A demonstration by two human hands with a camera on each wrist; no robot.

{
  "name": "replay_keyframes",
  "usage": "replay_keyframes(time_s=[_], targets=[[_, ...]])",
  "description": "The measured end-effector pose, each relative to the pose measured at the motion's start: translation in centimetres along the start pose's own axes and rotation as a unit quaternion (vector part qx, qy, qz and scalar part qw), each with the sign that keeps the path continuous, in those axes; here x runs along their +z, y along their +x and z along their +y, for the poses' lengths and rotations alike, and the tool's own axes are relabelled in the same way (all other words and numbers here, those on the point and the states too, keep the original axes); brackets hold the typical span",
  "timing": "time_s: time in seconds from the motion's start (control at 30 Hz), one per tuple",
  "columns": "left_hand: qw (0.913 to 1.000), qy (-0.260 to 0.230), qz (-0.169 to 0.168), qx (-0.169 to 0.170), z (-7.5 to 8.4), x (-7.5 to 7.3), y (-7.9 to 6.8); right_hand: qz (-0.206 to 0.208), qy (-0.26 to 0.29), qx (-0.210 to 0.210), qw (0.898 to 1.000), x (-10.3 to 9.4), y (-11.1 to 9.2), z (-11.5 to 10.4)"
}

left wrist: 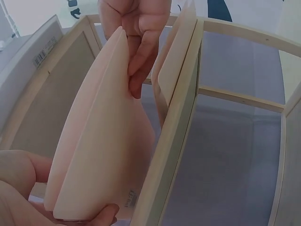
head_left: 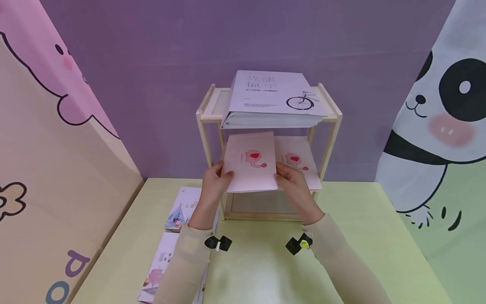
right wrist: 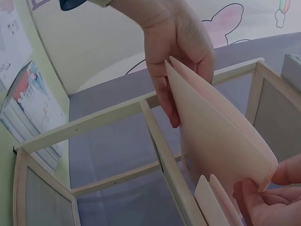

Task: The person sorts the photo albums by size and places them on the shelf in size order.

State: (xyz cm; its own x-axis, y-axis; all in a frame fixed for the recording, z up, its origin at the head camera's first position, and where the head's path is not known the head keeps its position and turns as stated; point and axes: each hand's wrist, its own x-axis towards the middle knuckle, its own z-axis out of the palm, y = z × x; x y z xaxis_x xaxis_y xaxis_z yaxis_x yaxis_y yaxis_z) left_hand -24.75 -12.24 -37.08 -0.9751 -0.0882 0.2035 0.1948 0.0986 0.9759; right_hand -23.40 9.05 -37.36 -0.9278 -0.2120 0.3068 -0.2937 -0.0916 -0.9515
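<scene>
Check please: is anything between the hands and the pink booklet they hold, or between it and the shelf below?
Nothing visible: left hand and right hand grip the held booklet directly; the second booklet lies on the shelf, off to the right.

Layout, head view. A rack (head_left: 329, 148) stands at the back of the surface (head_left: 364, 236), before the rear wall (head_left: 171, 105). On its top shelf (head_left: 215, 104) lies a book stack (head_left: 273, 95), reaching over the front edge. On the middle shelf, at right, rests one booklet (head_left: 300, 147); a second booklet (head_left: 248, 169) is held at left, overlapping the first, between the left hand (head_left: 215, 183) and right hand (head_left: 294, 181). Left of the rack, a rear pile (head_left: 188, 200) and a front pile (head_left: 160, 257) of books lie in line on the surface.
</scene>
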Motion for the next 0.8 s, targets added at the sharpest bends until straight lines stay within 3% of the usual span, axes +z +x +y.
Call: replay_keyframes(time_s=[0.33, 0.63, 0.8], targets=[[0.9991, 0.035, 0.024, 0.010, -0.1, 0.4, 0.3, 0.005, -0.029, 0.008, 1.000, 0.2, 0.8, 0.3], [0.9906, 0.108, 0.059, 0.059, -0.6, 0.8, 0.9, 0.007, -0.065, 0.033, 0.997, 0.3, 1.6, 0.2], [0.9919, 0.098, 0.053, 0.062, -0.8, 0.9, 1.2, -0.004, -0.092, 0.035, 0.995, 0.2, 1.9, 0.2]])
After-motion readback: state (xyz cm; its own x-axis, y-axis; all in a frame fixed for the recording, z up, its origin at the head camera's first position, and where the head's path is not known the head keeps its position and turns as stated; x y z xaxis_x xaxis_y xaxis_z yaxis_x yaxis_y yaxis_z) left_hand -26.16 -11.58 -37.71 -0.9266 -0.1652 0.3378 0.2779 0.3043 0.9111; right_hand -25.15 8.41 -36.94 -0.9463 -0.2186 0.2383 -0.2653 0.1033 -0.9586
